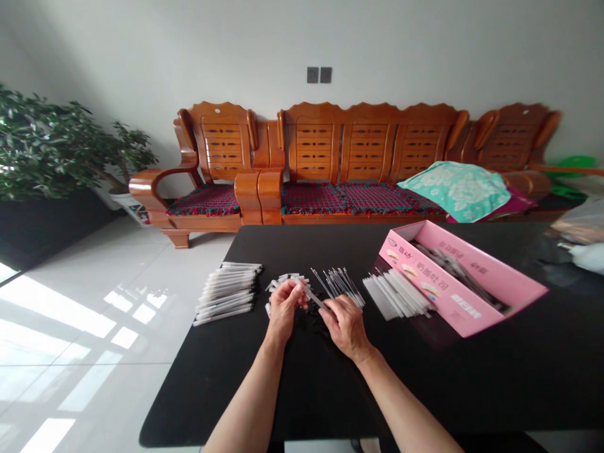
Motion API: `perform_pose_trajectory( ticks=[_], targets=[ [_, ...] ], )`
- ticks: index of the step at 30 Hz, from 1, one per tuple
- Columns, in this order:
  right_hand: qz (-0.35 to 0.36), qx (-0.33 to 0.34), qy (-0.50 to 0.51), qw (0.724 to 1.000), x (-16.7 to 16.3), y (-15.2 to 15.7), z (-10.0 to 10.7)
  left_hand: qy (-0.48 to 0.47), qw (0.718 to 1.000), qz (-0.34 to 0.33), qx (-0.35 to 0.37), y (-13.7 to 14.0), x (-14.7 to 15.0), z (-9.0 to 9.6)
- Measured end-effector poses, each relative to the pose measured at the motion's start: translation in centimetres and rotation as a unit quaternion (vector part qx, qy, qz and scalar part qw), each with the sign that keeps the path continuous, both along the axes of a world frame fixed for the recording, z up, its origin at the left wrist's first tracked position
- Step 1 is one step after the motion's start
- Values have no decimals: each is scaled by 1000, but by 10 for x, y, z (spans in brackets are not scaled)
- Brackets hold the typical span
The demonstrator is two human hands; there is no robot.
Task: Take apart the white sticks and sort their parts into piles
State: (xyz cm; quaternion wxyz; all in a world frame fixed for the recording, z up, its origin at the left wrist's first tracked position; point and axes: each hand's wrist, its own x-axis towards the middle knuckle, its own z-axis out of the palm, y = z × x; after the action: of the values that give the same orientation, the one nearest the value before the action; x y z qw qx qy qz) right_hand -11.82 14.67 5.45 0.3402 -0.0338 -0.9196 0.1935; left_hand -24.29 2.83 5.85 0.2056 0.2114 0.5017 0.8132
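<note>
Between my two hands is a slim pen (311, 294), whitish and translucent, held at a slant above the black table. My left hand (284, 309) pinches its upper left end, and my right hand (346, 324) grips the lower right end. Beneath and behind the left fingers lie short white pen caps (287, 277). Thin dark pen refills (340, 281) are spread just beyond my right hand. To their right rests a row of frosted pen barrels (396, 296). Small black pieces (317, 319), too small to make out, lie under the hands. Capped pens (229, 292) are stacked at the left.
A pink open box (453, 296) with dark grey pieces inside stands right of the barrels. The black table (217, 384) has its left edge near the capped pens. Plastic bags (585, 226) lie at far right. A wooden sofa (316, 151) stands behind, plants (51, 138) at left.
</note>
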Motion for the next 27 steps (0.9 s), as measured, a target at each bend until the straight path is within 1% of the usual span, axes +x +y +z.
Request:
perform_pose_trajectory(
  ticks=[4, 9, 13, 15, 19, 21, 23, 27],
  targets=[
    [9, -16, 0, 1000, -2, -4, -1, -9, 999, -41, -6, 2, 4, 2],
    [11, -32, -8, 999, -3, -7, -3, -1, 1000, -31, -5, 2, 2, 2],
    [7, -26, -9, 1000, -3, -9, -2, -16, 999, -39, -5, 1, 2, 1],
    [-11, 1, -6, 1000, -3, -10, -2, -24, 999, -29, -5, 2, 3, 0],
    [-54, 111, 7, 992, -5, -10, -4, -50, 998, 15, -29, 5, 3, -1],
    [-60, 134, 11, 989, -5, -9, -3, -54, 998, 20, -32, 5, 3, -2],
    [-51, 108, 9, 993, -4, -8, -1, -45, 999, 11, -27, 4, 1, -3],
    [-16, 25, 7, 1000, -3, -8, 4, -33, 999, -19, -11, 2, -1, -3]
  ],
)
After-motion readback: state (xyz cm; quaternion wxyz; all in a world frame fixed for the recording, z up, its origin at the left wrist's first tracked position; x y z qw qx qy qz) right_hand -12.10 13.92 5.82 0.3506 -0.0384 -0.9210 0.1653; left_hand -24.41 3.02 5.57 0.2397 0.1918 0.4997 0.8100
